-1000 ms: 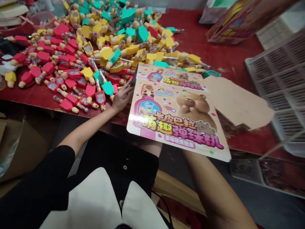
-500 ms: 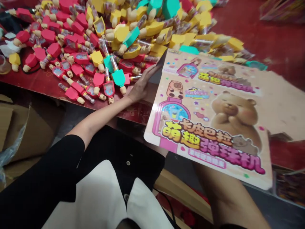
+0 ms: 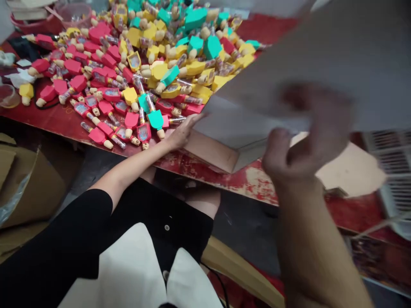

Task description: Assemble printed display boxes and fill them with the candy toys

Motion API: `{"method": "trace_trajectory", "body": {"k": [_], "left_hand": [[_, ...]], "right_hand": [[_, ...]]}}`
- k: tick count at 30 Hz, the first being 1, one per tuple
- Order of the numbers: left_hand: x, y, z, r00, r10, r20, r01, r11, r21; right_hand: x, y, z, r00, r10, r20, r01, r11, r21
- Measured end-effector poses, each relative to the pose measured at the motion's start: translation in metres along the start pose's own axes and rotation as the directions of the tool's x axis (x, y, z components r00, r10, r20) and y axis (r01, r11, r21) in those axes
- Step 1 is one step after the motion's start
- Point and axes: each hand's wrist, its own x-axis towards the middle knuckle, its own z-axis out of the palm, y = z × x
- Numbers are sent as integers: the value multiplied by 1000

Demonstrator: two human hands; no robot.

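Observation:
A printed cardboard display box (image 3: pixel 210 149) stands tilted at the table's front edge, its large grey-backed panel (image 3: pixel 321 64) raised at the upper right. My left hand (image 3: pixel 181 134) is at the box's left side, fingers laid along its edge and gripping it. Under the raised panel is my right hand (image 3: pixel 308 137), blurred, thumb and curled fingers apart; whether it touches the panel is unclear. Close to my left hand lie small toy pinball paddles with clear tubes, among them a green toy (image 3: pixel 156 119) and a red toy (image 3: pixel 144 132).
A large heap of red, yellow and green toys (image 3: pixel 154 34) covers the back and left of the red table (image 3: pixel 260 179). A flat pale card (image 3: pixel 353 169) and a white slatted crate (image 3: pixel 393 158) are at the right. Open cartons (image 3: pixel 41 179) stand at the lower left.
The box's printed panel has swung up to the upper right, showing its grey inside. My right hand has risen from beneath it into view. My left hand stays at the left edge.

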Motion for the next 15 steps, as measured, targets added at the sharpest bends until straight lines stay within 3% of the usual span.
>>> {"method": "trace_trajectory", "body": {"k": [2,3,5,6,8,9,12,15], "left_hand": [[-5,7,1,999,-22,-44,23,999,33],[-7,10,2,996,-48,-81,49,999,16],[-12,15,2,992,-83,-97,83,997,-7],[-14,17,2,990,-103,-94,101,995,-24],[-17,20,1,987,-138,-87,134,989,-57],[-17,20,1,985,-149,-86,143,987,-72],[-15,19,-1,982,-165,-88,156,983,-100],[-10,20,-4,981,-188,-52,182,979,-95]], "right_hand": [[30,4,4,980,-192,-49,181,968,-175],[47,10,10,977,-212,8,207,946,-248],[78,27,25,968,7,253,68,956,-286],[90,35,32,924,129,359,-21,957,-289],[105,49,43,858,249,450,-126,950,-285],[108,53,47,856,260,446,-137,947,-290],[104,59,46,933,154,325,-66,961,-267],[80,66,36,996,-80,32,85,973,-214]]}}
